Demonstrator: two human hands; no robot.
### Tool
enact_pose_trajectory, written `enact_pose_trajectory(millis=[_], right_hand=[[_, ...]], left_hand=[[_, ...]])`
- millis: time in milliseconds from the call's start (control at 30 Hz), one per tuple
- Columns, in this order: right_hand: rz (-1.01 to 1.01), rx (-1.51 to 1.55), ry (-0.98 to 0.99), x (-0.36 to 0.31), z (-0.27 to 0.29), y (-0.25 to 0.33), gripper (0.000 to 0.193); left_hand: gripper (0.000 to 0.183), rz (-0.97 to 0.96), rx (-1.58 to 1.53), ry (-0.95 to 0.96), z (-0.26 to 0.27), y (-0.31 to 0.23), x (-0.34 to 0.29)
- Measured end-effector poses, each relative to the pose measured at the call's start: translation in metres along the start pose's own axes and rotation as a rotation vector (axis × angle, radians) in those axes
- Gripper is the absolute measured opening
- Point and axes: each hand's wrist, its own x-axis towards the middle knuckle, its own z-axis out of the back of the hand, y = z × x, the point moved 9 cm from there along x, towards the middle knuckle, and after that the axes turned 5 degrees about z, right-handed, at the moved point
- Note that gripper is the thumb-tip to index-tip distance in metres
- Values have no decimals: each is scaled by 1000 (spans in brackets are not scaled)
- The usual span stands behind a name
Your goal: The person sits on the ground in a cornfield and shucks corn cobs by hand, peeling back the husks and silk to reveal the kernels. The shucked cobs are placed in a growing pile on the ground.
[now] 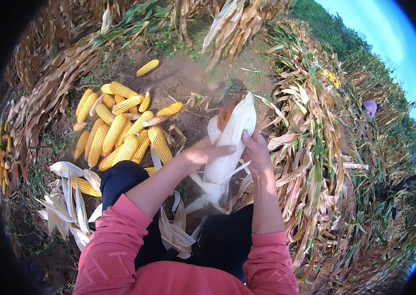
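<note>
One pale-husked corn ear (223,166) is pinched by the left hand (202,152) and right hand (258,152); left of the ear, yellow cobs (114,135) lie heaped on soil (184,73).

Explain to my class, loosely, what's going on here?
A person in a pink top is holding an ear of corn in its pale husk with both hands, the left hand and the right hand. No kernels show on it. Bare yellow cobs lie piled on the soil to the left, and dry corn stalks lie to the right.
</note>
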Motion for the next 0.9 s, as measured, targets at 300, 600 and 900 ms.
enact_pose_trajectory(millis=[300, 600, 900], right_hand=[[161, 72, -421, 2, 39, -15, 11], [282, 84, -504, -10, 34, -8, 6], [401, 147, -373, -14, 14, -4, 3]], left_hand=[[68, -233, 153, -161, 16, -6, 9], [69, -48, -284, -87, 27, 13, 18], [56, -73, -501, -124, 32, 10, 20]])
